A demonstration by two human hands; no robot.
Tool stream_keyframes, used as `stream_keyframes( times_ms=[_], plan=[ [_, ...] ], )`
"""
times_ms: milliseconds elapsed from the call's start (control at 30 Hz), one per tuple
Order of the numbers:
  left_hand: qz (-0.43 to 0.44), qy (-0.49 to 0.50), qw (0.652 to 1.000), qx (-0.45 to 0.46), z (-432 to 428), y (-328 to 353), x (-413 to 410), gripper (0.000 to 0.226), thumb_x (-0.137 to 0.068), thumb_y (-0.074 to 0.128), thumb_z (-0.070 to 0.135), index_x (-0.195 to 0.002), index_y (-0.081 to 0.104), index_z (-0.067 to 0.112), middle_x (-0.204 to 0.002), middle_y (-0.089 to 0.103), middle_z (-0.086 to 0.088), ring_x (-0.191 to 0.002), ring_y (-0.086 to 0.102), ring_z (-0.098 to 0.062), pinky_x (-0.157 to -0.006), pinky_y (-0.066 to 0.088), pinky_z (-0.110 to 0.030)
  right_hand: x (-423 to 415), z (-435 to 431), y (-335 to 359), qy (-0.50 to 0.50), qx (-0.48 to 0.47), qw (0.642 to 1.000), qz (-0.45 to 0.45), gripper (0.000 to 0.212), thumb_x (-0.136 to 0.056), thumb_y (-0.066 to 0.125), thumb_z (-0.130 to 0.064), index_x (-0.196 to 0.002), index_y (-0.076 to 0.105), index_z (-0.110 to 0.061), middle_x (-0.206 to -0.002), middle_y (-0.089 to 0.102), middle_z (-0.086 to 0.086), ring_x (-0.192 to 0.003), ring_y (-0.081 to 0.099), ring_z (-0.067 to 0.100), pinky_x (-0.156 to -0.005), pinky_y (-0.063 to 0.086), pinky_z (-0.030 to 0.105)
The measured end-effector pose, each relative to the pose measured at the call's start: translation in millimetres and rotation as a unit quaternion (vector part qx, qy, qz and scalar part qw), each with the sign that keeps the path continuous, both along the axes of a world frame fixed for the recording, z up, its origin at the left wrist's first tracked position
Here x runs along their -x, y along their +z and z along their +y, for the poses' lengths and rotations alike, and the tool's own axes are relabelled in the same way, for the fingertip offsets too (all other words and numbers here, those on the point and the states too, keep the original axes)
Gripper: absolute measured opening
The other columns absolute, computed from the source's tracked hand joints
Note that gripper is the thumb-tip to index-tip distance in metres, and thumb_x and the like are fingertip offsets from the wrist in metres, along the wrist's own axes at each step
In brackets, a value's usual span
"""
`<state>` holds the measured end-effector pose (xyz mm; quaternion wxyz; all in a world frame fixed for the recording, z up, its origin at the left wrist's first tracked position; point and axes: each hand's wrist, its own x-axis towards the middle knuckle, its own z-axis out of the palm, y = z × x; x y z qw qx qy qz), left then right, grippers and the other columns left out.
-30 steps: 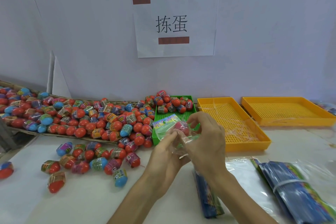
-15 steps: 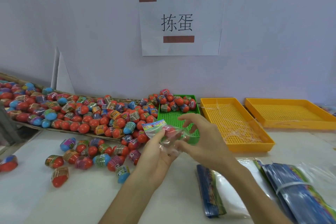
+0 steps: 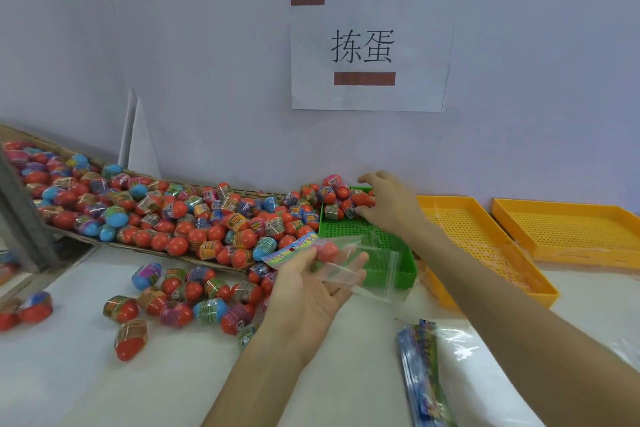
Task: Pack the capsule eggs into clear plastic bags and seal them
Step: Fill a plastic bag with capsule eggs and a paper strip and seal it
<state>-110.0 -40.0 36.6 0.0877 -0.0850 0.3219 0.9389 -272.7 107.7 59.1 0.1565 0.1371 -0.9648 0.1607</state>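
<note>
Right hand (image 3: pixel 388 204) has left the bag and reached over to the green tray (image 3: pixel 388 263), fingers curled around a capsule egg (image 3: pixel 363 199) in the small pile at its far end. Left hand (image 3: pixel 311 282) lies palm up, loosely holding the clear bag (image 3: pixel 356 265) with one red egg (image 3: pixel 326 251) inside. Both yellow trays (image 3: pixel 485 253) just have plastic scraps. Loads more eggs sit on the cardboard (image 3: pixel 145 211) and desk (image 3: pixel 173 374).

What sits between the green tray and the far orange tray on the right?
In the head view, a second orange tray lies between the green tray and the far orange tray, with strands of clear plastic on its mesh.
</note>
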Motion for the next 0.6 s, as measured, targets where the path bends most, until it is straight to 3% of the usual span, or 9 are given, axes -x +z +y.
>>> stream_keyframes(
  times_ms=[167,233,333,400,600],
  plan=[
    [0.004,0.003,0.999,-0.036,-4,0,2,0.025,-0.106,0.043,0.016,-0.091,0.058,0.003,-0.115,0.070,-0.028,-0.094,0.075,-0.037,-0.070,0.064,-0.042,18,-8,-11,-0.014,-0.006,0.999,0.030,0.022,-0.091,0.070,-0.019,-0.110,0.066,-0.009,-0.109,0.065,0.010,-0.103,0.061,0.030,-0.091,0.049,0.039],
    [0.000,0.002,0.999,-0.035,-4,2,2,0.025,-0.106,0.043,0.017,-0.091,0.058,0.004,-0.116,0.071,-0.028,-0.095,0.075,-0.037,-0.075,0.064,-0.043,5,-4,-6,-0.016,0.106,0.993,0.049,0.021,-0.091,0.071,-0.018,-0.110,0.069,-0.009,-0.106,0.069,0.008,-0.095,0.063,0.024,-0.085,0.050,0.033],
    [-0.002,-0.001,1.000,-0.030,-3,4,1,0.029,-0.107,0.042,0.019,-0.087,0.058,0.005,-0.116,0.071,-0.026,-0.095,0.075,-0.037,-0.083,0.058,-0.046,-40,9,5,0.001,0.313,0.948,0.063,0.022,-0.088,0.074,-0.020,-0.110,0.074,-0.019,-0.104,0.070,-0.002,-0.086,0.064,0.007,-0.076,0.050,0.018],
    [0.008,-0.007,1.000,-0.027,-3,5,0,0.028,-0.107,0.042,0.018,-0.087,0.057,0.005,-0.119,0.070,-0.026,-0.100,0.074,-0.039,-0.088,0.055,-0.048,-80,22,11,0.025,0.376,0.922,0.087,0.021,-0.087,0.076,-0.023,-0.108,0.074,-0.028,-0.100,0.069,-0.009,-0.086,0.065,0.003,-0.071,0.051,0.011],
    [0.018,-0.011,1.000,-0.018,-3,6,-4,0.012,-0.101,0.050,0.012,-0.093,0.055,0.005,-0.123,0.068,-0.027,-0.104,0.071,-0.044,-0.097,0.053,-0.055,-166,36,12,0.152,0.438,0.880,0.102,0.023,-0.079,0.078,-0.014,-0.098,0.071,-0.025,-0.093,0.071,-0.008,-0.087,0.066,0.018,-0.077,0.052,0.023]
  ],
)
